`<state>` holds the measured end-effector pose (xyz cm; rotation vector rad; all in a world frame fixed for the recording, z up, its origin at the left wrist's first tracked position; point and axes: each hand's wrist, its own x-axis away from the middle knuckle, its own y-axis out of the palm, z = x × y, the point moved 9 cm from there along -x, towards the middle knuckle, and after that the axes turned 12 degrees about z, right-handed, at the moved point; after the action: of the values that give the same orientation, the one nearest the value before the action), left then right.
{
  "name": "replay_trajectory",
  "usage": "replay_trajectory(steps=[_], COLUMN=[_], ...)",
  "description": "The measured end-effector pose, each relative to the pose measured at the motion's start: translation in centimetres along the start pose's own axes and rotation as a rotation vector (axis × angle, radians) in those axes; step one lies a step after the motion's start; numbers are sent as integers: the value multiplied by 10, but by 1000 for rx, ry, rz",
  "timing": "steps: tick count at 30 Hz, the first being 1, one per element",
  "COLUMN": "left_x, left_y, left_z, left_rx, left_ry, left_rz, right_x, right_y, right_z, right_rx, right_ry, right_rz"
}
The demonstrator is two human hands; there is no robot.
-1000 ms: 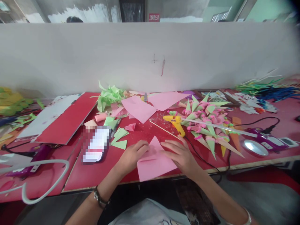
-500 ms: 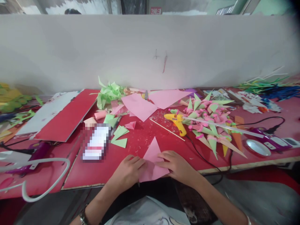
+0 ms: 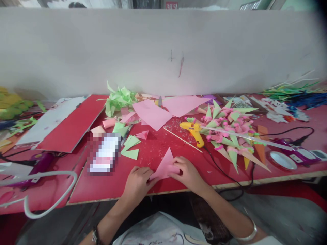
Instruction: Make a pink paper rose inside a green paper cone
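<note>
Between my hands, near the table's front edge, is a sheet of pink paper (image 3: 165, 166) with its pointed corner facing away from me. Its near edge is curled over toward the point. My left hand (image 3: 140, 180) pinches the left corner of the sheet. On the other side, my right hand (image 3: 186, 173) grips the rolled right edge between thumb and fingers. Just beyond lie a small folded pink paper piece (image 3: 143, 134) and several green paper pieces (image 3: 131, 148). A thin wooden stick (image 3: 183, 139) lies past my right hand, beside a yellow glue gun (image 3: 193, 132).
Right of the glue gun is a pile of pink and green paper cones (image 3: 230, 129). A blurred-out phone (image 3: 105, 153) lies left, near a red board (image 3: 74, 124). Larger pink sheets (image 3: 153, 114) and green scraps (image 3: 120, 100) are at the back. A white curved tube (image 3: 74, 180) reaches in from the left.
The near edge of the pink paper has been folded up and away from me, so less of the sheet shows. Both hands have shifted slightly, and the view has tilted a little downward.
</note>
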<state>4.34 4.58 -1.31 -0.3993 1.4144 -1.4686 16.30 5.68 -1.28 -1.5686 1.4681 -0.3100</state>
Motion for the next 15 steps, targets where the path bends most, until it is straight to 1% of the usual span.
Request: replay_trajectory(steps=[4, 8, 11, 13, 15], left_x=[1, 4, 3, 1, -1], left_y=[1, 4, 3, 1, 2], left_z=[-1, -5, -7, -4, 9], left_rx=[-50, -38, -65, -109, -124], left_ry=[-3, -42, -58, -4, 147], left_rz=[-33, -86, -89, -90, -126], right_x=[0, 1, 1, 2, 2], right_y=[2, 5, 6, 6, 7], right_z=[5, 4, 3, 3, 2], right_rx=[90, 188, 221, 232, 230], right_ry=[15, 2, 8, 16, 19], right_rz=[11, 3, 9, 15, 13])
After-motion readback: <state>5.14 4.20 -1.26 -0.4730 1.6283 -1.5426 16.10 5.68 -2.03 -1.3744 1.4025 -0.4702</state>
